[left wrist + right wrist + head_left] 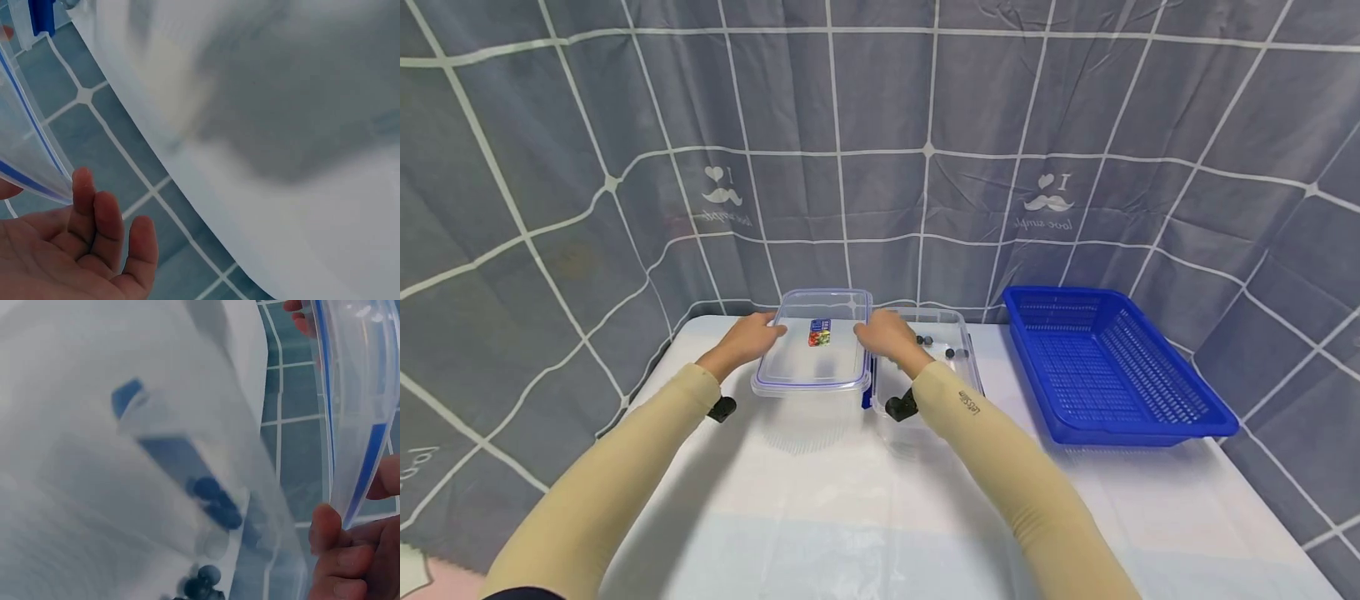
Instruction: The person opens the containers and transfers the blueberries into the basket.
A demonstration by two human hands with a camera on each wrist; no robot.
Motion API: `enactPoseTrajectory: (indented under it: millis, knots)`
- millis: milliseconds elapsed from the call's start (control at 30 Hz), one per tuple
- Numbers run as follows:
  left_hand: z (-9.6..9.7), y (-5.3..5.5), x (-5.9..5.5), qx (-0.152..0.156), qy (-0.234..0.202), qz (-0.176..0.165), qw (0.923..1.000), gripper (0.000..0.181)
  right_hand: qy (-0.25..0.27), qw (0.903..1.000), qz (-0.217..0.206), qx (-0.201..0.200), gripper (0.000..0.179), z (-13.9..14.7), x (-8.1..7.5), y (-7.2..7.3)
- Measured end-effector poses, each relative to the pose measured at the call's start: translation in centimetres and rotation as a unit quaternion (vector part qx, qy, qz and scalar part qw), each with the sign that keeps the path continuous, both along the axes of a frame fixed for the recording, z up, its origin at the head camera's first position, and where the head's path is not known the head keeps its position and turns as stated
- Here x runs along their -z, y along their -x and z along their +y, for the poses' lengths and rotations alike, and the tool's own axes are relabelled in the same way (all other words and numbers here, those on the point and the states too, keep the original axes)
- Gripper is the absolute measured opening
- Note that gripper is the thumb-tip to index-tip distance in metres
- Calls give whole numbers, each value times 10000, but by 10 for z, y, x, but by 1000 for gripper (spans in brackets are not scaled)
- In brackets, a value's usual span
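Note:
A clear plastic lid (797, 362) with a blue seal line and a small coloured label is held level above the table by both hands. At its left edge, my left hand (748, 340) pinches it between thumb and fingers; in the left wrist view the other fingers curl loosely beside the lid's corner. Its right edge is gripped by my right hand (886, 335), thumb on top. Just right of the lid stands a clear plastic container (951, 318), partly hidden by my right forearm. Several small dark round things (207, 489) show in it.
A blue clip (867, 395) shows at the container's left side. On the right of the table sits a blue perforated basket (1037, 400). A grey grid-patterned curtain (880, 200) surrounds the white table (820, 483) at the back and sides.

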State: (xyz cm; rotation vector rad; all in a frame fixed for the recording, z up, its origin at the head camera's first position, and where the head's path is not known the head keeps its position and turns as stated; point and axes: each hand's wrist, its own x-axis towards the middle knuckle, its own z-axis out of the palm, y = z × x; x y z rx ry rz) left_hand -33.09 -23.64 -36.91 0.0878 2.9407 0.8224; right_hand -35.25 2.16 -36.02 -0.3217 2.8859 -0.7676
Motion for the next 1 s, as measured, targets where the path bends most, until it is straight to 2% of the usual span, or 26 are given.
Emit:
enactPoseTrajectory:
  millis: [233,433,633,800,1000]
  knots:
    - [-19,-3,1,-45,154,-145,9998,66,-196,9993,-279,-131,39,-22,-2,3]
    - [-34,-4,5,-81,253,-96,9996,65,-218,9980,-493,-320,35,-37,-2,1]
    - [-43,-5,10,-27,373,-83,9993,61,14,9966,-733,-363,30,-50,6,3]
    - [-48,-7,14,-11,374,-173,9992,59,-1,9953,-889,-387,22,-63,12,6]
    - [-52,-9,20,-46,376,-374,9986,61,49,9927,-1180,-265,25,-75,19,3]
